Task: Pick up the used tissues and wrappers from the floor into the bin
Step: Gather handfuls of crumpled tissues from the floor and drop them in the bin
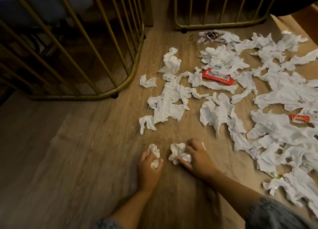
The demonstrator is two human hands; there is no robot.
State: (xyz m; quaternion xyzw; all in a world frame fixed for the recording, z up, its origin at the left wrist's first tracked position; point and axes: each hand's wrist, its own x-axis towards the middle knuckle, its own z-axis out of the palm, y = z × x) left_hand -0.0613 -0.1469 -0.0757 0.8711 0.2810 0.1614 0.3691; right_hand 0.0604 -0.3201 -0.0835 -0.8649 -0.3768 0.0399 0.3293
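Several crumpled white tissues [169,105] lie scattered over the wooden floor, thickest at the right [284,94]. A red wrapper [217,77] lies among them at centre right, and a smaller red wrapper [300,118] sits at the far right. A dark shiny wrapper [207,37] lies near the far chair base. My left hand [149,168] is closed around a small wad of tissue [154,153] low at the floor. My right hand [197,157] grips a bigger wad of tissue [179,152] right beside it. No bin is in view.
Two gold metal chair frames stand on the floor, one at the left [96,60] and one at the top centre [220,24]. A green-yellow wrapper [275,175] lies under tissues at the lower right. Bare floor [68,151] spreads to the left of my hands.
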